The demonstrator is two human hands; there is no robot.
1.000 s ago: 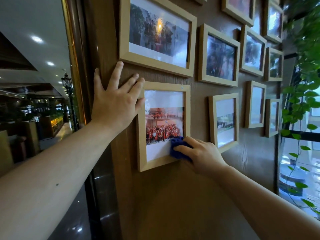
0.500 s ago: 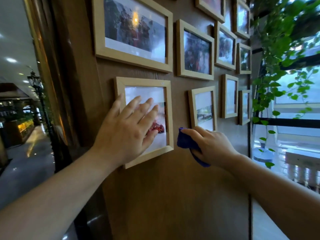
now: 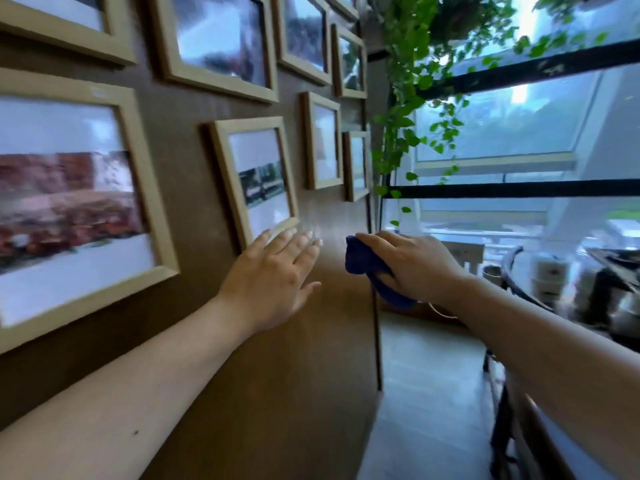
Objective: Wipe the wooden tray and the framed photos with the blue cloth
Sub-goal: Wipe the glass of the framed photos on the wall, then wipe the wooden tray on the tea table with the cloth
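1. Blue cloth (image 3: pixel 370 271) is clamped in right hand (image 3: pixel 412 265) — held near the wall panel's (image 3: pixel 277 393) right edge.
2. Left hand (image 3: pixel 273 271) is spread flat, fingers apart — fingertips at small framed photo's (image 3: pixel 256 178) lower corner.

Cool daylight from the window (image 3: pixel 512 133) at two o'clock lights a motion-blurred, wide-angle scene, washing pale glare over the glass of the framed photos (image 3: pixel 259 174) from nine to twelve o'clock, with straight lines bowing toward the edges and softest detail at three o'clock.
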